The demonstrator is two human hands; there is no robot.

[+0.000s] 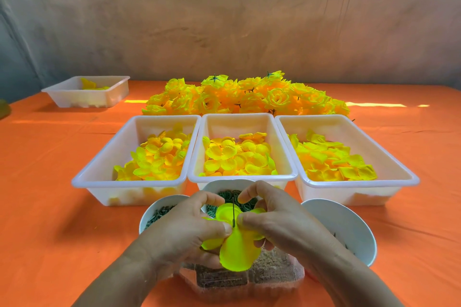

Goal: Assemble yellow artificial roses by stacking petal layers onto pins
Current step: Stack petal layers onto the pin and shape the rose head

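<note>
Orange table [50, 207], both hands [232, 222] pinching petal layer [237, 249] on pin [233, 212]

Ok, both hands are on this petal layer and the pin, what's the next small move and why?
Probably press the petal layer fully down the pin: the pin already pokes up through its centre, and the left hand and right hand both pinch the layer right beside it.

head-worn view, forward and down, close

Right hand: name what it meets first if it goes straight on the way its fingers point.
Likely the left hand, just across the pin and yellow petal layer both hands pinch.
</note>
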